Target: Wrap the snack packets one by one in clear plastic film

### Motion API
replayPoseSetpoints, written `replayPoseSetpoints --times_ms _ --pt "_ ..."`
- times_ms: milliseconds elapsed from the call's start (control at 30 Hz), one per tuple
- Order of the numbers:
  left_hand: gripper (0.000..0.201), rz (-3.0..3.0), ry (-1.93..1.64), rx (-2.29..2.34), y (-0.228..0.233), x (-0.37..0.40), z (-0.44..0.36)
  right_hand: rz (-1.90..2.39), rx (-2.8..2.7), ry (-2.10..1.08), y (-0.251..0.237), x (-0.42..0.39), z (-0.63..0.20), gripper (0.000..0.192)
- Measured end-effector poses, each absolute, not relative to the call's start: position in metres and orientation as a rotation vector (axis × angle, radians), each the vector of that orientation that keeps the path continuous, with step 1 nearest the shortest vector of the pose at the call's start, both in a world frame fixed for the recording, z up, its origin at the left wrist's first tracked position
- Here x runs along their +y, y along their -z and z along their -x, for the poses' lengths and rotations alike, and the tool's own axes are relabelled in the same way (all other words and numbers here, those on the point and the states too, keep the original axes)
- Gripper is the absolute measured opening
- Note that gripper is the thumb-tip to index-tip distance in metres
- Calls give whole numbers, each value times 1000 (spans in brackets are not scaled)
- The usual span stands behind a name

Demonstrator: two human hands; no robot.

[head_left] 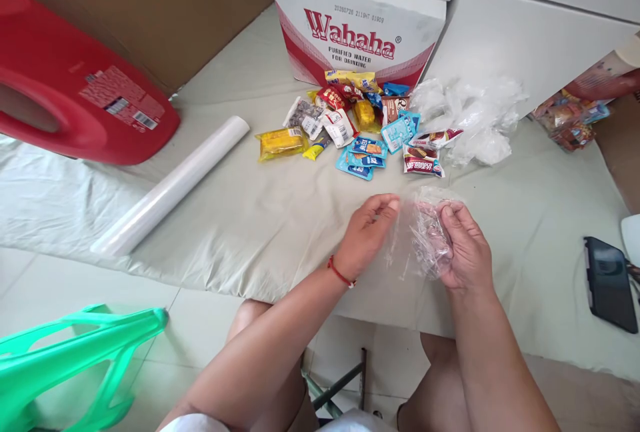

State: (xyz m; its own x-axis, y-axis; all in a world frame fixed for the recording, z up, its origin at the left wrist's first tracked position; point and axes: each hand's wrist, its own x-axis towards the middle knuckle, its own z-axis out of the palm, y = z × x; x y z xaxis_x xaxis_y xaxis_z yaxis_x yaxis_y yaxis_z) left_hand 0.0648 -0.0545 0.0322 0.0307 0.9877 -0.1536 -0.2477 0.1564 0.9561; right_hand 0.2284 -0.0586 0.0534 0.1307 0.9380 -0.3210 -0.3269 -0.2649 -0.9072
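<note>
Hands meet over the pale cloth (240, 219) on the floor. Our left hand (367, 232) and right hand (465, 249) both pinch a clear plastic bag (423, 235) between them, fingers pressed on its edges. We cannot tell if anything is inside it. Just behind lies a pile of snack packets (360, 129), with more clear bags (470, 119) beside it. A Wahaha water box (355, 35) stands behind the pile, shut.

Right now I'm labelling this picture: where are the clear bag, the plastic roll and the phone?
clear bag (423, 235), head view, crumpled middle between the hands.
plastic roll (170, 187), head view, middle of the tube.
phone (610, 282), head view, centre of the dark screen.
</note>
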Motion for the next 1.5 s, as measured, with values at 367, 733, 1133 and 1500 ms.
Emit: replayPoseSetpoints --times_ms 367,733,1133,1500 --pt "24 -579 -1155 743 -34 -52 -65 1227 -532 -1291 -44 -55 -242 34" --pt "36 -646 -1127 843 -29 -51 -69 1233 -864 -1285 -47 -63 -223 34" --pt "31 -598 -1178 1045 -34 -39 -29 1431 -834 -1066 -38 -47 -261 38" --pt "41 -562 -992 1092 -35 -43 -5 1557 -890 -1064 -36 -44 -282 30"
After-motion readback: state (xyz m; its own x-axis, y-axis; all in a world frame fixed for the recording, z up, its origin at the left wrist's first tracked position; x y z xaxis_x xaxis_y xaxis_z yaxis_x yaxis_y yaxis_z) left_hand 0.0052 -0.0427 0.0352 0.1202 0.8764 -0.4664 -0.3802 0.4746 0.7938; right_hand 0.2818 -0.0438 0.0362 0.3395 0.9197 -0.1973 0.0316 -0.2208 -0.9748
